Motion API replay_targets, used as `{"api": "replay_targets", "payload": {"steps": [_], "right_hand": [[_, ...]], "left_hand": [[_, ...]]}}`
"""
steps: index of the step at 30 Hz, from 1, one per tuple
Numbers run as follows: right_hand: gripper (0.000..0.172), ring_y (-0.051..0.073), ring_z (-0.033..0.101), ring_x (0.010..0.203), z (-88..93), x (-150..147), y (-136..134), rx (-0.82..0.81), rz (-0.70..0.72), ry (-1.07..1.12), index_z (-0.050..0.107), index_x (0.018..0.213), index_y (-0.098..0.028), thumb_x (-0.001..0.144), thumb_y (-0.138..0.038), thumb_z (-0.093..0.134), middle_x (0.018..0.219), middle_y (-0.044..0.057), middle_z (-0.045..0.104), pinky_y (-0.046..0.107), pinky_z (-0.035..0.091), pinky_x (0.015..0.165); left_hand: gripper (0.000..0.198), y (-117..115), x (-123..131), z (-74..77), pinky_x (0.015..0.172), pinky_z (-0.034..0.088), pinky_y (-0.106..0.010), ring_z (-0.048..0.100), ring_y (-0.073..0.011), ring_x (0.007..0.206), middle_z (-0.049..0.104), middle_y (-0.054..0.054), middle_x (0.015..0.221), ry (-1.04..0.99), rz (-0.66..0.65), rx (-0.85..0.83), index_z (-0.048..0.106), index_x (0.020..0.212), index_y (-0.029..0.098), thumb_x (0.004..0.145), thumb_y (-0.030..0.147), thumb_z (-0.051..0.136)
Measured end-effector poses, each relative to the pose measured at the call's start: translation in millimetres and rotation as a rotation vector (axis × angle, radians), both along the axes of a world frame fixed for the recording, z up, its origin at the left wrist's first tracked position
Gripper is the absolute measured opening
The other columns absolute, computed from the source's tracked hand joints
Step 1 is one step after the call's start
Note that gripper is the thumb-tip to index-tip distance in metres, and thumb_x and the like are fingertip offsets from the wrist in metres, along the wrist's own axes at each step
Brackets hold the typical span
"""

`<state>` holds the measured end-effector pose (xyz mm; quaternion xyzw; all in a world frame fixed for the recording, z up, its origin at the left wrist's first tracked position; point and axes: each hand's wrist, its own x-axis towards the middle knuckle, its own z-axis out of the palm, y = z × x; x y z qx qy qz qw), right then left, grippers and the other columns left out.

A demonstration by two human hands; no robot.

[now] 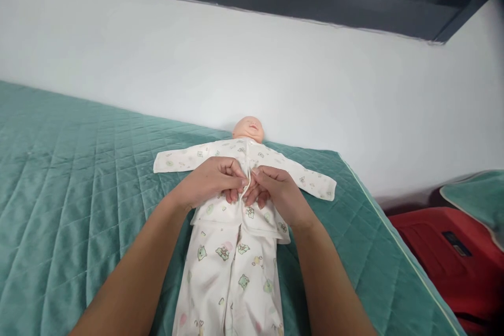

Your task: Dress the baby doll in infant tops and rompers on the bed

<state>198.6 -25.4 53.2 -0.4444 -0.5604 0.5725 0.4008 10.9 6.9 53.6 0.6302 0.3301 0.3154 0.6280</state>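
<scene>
White printed shirt [271, 155] on doll [247, 127], left fingers [235, 182] and right fingers [263, 177] pinching its front edges, green quilt [86, 184] beneath

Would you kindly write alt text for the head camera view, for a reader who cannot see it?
A person's left hand and right hand pinch at the front opening of a white patterned top on a doll. The doll lies face up in matching trousers on a green quilted cover beside a white wall.
</scene>
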Motion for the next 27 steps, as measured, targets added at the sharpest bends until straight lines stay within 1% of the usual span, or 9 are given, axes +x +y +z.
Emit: {"api": "replay_targets", "payload": {"steps": [6,9,11,16,22,27], "right_hand": [[0.038,0.017,0.070,0.063,-0.9,1.6,0.9,-0.040,0.007,0.072,0.057,0.077,-0.018,0.088,-0.054,0.057,0.075,0.007,0.073,0.020,0.041,0.047],[0.036,0.017,0.070,0.063,-1.5,1.6,1.7,-0.045,0.002,0.078,0.056,0.076,-0.018,0.087,-0.052,0.058,0.075,0.007,0.073,0.020,0.041,0.047],[0.036,0.017,0.070,0.062,-1.9,1.6,1.9,-0.038,0.001,0.079,0.056,0.076,-0.018,0.089,-0.051,0.057,0.075,0.006,0.073,0.019,0.040,0.046],[0.037,0.017,0.071,0.064,-1.8,1.0,1.1,-0.042,-0.011,0.066,0.055,0.077,-0.018,0.089,-0.053,0.056,0.077,0.007,0.073,0.018,0.041,0.047],[0.036,0.016,0.071,0.064,-1.0,0.7,0.8,-0.035,-0.011,0.062,0.056,0.077,-0.018,0.091,-0.051,0.054,0.079,0.007,0.074,0.019,0.041,0.047],[0.036,0.018,0.072,0.064,-0.2,0.7,1.3,-0.022,-0.011,0.049,0.056,0.078,-0.017,0.092,-0.050,0.054,0.077,0.008,0.074,0.019,0.042,0.046]], "left_hand": [[0.023,0.1,-3.9,1.2,0.058,0.050,-0.024,0.059,-0.0111,0.058,0.064,-0.002,0.065,0.068,0.004,0.030,0.066,0.074,0.016,0.077,0.038,0.071],[0.023,-0.4,-5.1,1.5,0.060,0.052,-0.025,0.061,-0.0121,0.062,0.067,-0.003,0.073,0.112,0.016,0.031,0.069,0.081,0.017,0.075,0.039,0.073],[0.021,-1.1,-5.2,1.5,0.062,0.053,-0.025,0.063,-0.0129,0.065,0.068,-0.002,0.076,0.136,0.026,0.032,0.069,0.084,0.018,0.075,0.036,0.073],[0.012,-2.5,-5.9,2.3,0.065,0.053,-0.026,0.064,-0.0126,0.064,0.067,-0.001,0.075,0.150,0.019,0.044,0.068,0.087,0.020,0.077,0.026,0.066],[0.013,-1.4,-5.9,2.2,0.060,0.052,-0.025,0.063,-0.0124,0.058,0.063,0.001,0.066,0.163,0.026,0.070,0.067,0.087,0.018,0.076,0.020,0.061],[0.020,1.1,-5.3,-0.4,0.055,0.051,-0.022,0.059,-0.0093,0.054,0.059,0.004,0.067,0.044,0.014,0.047,0.060,0.088,0.019,0.071,0.009,0.058]]}}
